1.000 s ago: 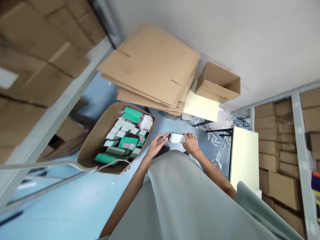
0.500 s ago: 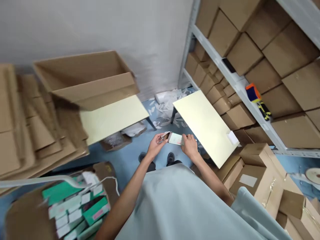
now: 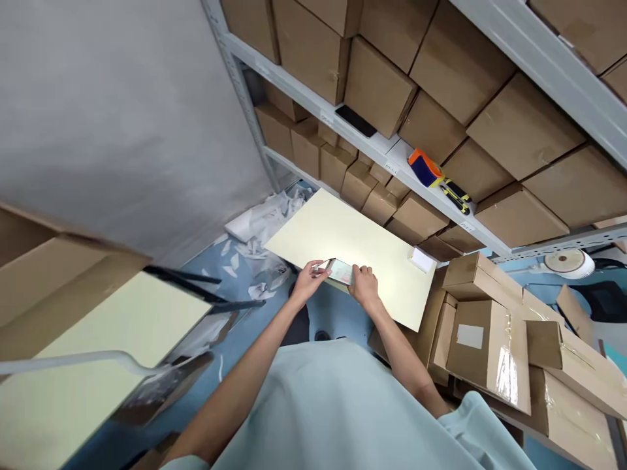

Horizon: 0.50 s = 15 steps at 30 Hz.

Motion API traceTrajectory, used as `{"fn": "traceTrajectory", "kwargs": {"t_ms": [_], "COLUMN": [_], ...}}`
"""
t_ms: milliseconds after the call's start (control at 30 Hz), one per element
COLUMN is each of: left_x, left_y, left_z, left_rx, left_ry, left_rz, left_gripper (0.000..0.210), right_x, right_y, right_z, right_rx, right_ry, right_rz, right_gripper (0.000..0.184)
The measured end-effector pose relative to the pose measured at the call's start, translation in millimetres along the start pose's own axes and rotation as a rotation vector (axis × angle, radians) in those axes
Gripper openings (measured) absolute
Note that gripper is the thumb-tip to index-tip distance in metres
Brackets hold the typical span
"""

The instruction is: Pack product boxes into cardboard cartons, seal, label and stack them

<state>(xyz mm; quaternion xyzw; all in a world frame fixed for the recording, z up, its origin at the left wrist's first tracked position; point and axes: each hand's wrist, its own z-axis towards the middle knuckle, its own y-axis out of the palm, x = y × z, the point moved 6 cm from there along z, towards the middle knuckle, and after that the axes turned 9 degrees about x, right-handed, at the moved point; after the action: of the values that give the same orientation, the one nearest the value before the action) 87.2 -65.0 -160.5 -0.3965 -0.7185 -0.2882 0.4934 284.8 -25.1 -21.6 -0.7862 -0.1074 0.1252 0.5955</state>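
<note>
A small pale-green box point(image 3: 341, 271) is held level in front of me, between both hands. Its left end looks open, with a flap standing out and a dark inside. My left hand point(image 3: 307, 282) has its fingers closed around that open end. My right hand point(image 3: 364, 286) grips the opposite end, fingers curled over it. Beneath and beyond the box lies the cream table top point(image 3: 362, 241). A small white block or stack of paper point(image 3: 422, 260) rests near the table's right end. What is inside the box is too small to make out.
Shelving point(image 3: 313, 98) packed with cartons runs along the far side, with an orange and blue item point(image 3: 425, 168) on its edge. Sealed cartons point(image 3: 482, 346) are piled at the right. A second cream table point(image 3: 142, 326) bears a large open carton point(image 3: 59, 274). Paper scraps point(image 3: 264, 228) litter the floor.
My view has swung to the right, bringing the cream table under my hands and the shelving into the middle. Both hands still hold the box; the carton of green boxes has left view.
</note>
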Motion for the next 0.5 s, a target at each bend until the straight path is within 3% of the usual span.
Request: {"fn": "traceTrajectory", "kwargs": {"t_ms": [167,500], "left_x": [6,11], "left_y": [12.0,1.7], "left_z": [67,163], "left_rx": [-0.124,-0.224], "left_ry": [-0.079,-0.16], "left_rz": [0.06,0.212], "left_gripper": [0.075,0.057], "right_x": [-9,-57], "right_y": [4,13], "right_z": [59,152], "right_rx": [-0.033,-0.116], "right_ry": [0.102,0.221], "right_rz": [-0.034,-0.058], "right_gripper": [0.053,0.054]}}
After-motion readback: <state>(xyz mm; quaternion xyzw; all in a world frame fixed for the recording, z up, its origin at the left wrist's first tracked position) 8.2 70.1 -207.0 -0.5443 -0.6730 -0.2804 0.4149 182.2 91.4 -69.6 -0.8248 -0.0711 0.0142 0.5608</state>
